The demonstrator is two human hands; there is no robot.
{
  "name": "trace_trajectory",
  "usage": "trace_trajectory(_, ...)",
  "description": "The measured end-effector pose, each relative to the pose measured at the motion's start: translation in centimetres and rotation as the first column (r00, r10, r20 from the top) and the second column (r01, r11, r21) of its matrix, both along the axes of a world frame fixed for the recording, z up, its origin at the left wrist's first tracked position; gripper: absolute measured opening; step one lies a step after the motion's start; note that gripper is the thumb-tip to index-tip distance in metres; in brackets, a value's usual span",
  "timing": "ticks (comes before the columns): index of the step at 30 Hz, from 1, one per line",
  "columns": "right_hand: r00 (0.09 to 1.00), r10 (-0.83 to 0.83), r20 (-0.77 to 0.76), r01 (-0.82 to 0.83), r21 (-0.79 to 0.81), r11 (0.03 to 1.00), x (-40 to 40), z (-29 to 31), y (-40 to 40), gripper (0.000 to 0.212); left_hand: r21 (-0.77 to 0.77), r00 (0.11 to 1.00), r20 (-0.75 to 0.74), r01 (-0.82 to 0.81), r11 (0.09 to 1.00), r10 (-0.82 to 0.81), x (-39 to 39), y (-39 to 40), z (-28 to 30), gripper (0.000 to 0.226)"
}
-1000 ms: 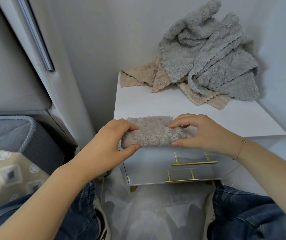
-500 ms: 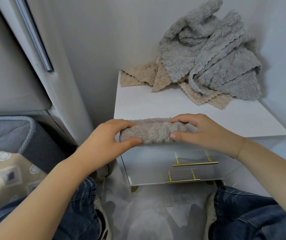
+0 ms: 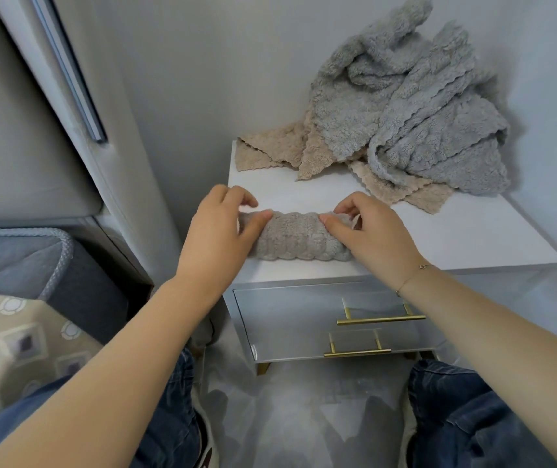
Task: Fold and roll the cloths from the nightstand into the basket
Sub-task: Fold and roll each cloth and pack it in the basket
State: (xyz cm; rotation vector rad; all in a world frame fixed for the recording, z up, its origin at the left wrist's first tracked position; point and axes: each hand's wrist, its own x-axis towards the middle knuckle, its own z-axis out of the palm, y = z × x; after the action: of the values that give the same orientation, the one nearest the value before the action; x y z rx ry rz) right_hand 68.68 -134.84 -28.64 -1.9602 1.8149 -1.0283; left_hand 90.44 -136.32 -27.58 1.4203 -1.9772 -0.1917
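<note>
The roll (image 3: 299, 239), a beige-grey cloth wound into a short log, lies on the nightstand (image 3: 473, 238) near its front edge, lengthwise left to right. The left hand (image 3: 218, 231) grips its left end, thumb on the near side and fingers curled over the top; the right hand (image 3: 368, 231) grips the right end the same way, and both ends of the roll are hidden under the hands, so how neatly they are tucked cannot be told. Behind, at the back of the white top, a heap of grey cloths (image 3: 412, 106) leans into the wall corner and covers most of the tan cloths (image 3: 280, 150) beneath it; how many lie in the heap is hard to count. The nightstand's front shows two drawers with brass handles (image 3: 380, 319), and one brass foot peeks out below. At the left edge a grey basket (image 3: 57, 261) with a rope-like rim is cut off by the frame, its inside mostly out of view; what may be a patterned bedspread (image 3: 17, 346) overlaps it. A padded grey panel (image 3: 17, 146) stands above. Plain grey walls close the corner, and a pale floor (image 3: 304, 417) lies between the person's jeans-clad knees (image 3: 466, 410).
</note>
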Motion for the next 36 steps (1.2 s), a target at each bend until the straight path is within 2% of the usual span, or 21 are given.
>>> trace_trajectory(2,1.0,-0.012,-0.028,0.009,-0.082,0.997,0.0,-0.2,-0.4,0.025,-0.171,0.987,0.12,0.125,0.977,-0.105,-0.2,0.2,0.5,0.013)
trace_trajectory(4,0.995,-0.007,-0.098,-0.011,-0.188,0.982,0.1,-0.1,-0.6,0.018,-0.223,0.938,0.285,0.264,0.938,-0.196,-0.3,0.7,0.6,0.015)
trace_trajectory(6,0.979,-0.003,-0.205,-0.057,-0.287,0.956,0.3,0.1,-0.7,0.011,-0.142,0.904,0.362,0.294,0.945,-0.227,-0.2,1.1,0.0,0.029)
trace_trajectory(8,0.966,0.036,-0.257,-0.127,-0.346,0.93,0.4,0.2,-0.8,0.011,-0.003,0.9,0.355,0.271,0.963,-0.252,-0.1,1.1,-0.8,0.047)
trace_trajectory(10,0.943,0.149,-0.299,-0.243,-0.308,0.92,0.3,0.2,-0.8,0.022,0.066,0.913,0.287,0.283,0.957,-0.29,0.0,0.6,-1.2,0.056)
trace_trajectory(12,0.886,0.262,-0.382,-0.348,-0.174,0.921,0.1,0.0,-0.6,0.043,0.066,0.925,0.236,0.291,0.954,-0.299,-0.3,-0.1,-1.2,0.054)
trace_trajectory(14,0.858,0.305,-0.414,-0.37,-0.084,0.925,-0.3,-0.3,-0.5,0.057,0.064,0.93,0.221,0.286,0.956,-0.293,-0.6,-0.7,-1.1,0.051)
trace_trajectory(20,0.898,0.314,-0.308,-0.337,-0.022,0.941,-1.2,-0.2,-0.7,0.052,0.094,0.926,0.165,0.328,0.94,-0.34,-0.8,-0.9,-0.3,0.046)
trace_trajectory(22,0.92,0.339,-0.197,-0.338,0.042,0.94,-1.4,0.3,-0.8,0.047,0.143,0.939,0.061,0.327,0.934,-0.338,-1.0,-0.5,0.0,0.047)
trace_trajectory(25,0.922,0.349,0.168,-0.374,0.146,0.916,-2.3,1.6,-0.6,0.041,0.295,0.939,-0.258,0.302,0.907,-0.228,-1.3,0.2,1.0,0.048)
trace_trajectory(28,0.847,0.264,0.462,-0.4,0.227,0.888,-3.2,2.3,0.0,0.045,0.478,0.886,-0.451,0.34,0.81,-0.107,-1.5,0.5,1.7,0.039)
trace_trajectory(30,0.77,0.154,0.619,-0.401,0.282,0.872,-3.7,2.2,0.2,0.065,0.542,0.826,-0.557,0.437,0.718,-0.082,-1.8,0.8,1.9,0.036)
trace_trajectory(33,0.746,0.091,0.659,-0.393,0.327,0.859,-4.3,2.5,1.0,0.083,0.555,0.743,-0.667,0.538,0.634,-0.046,-2.5,1.5,2.4,0.036)
trace_trajectory(36,0.754,0.082,0.652,-0.372,0.319,0.872,-4.8,3.6,2.7,0.072,0.53,0.681,-0.732,0.594,0.605,-0.028,-3.2,1.9,3.3,0.032)
